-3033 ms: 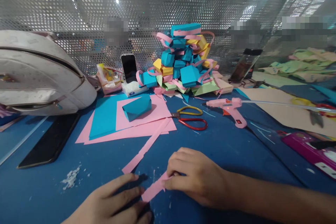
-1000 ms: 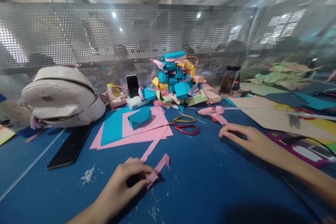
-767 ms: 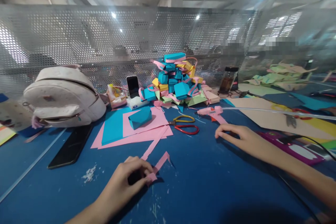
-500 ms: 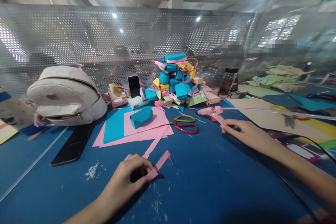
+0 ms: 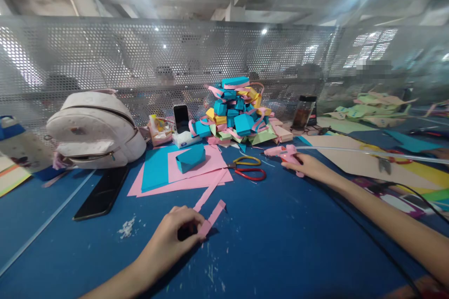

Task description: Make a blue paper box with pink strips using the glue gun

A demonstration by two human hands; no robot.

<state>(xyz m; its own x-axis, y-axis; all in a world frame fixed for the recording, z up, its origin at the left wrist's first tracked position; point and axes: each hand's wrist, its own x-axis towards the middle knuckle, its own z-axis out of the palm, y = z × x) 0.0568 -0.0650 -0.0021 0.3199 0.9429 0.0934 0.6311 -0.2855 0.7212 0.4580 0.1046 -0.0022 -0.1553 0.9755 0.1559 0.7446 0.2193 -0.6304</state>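
Jutting from left fingers [image 5: 192, 215], pink strip [image 5: 214, 217]; within right fingers [image 5: 293, 167], glue gun [image 5: 282, 151].

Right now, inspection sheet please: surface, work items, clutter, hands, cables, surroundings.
Surface: blue tabletop, scuffed; white scraps at left front.
Work items: folded pink strip; pink glue gun; scissors; folded blue paper piece on pink sheets.
Clutter: white backpack, dark phone lying flat, paper heap at back.
Hands: left fingers pinch the pink strip; right fingers hold the glue gun by its handle.
Cables: black cable runs from near the glue gun toward lower right.
Surroundings: perforated screen behind; shapes beyond it unclear.
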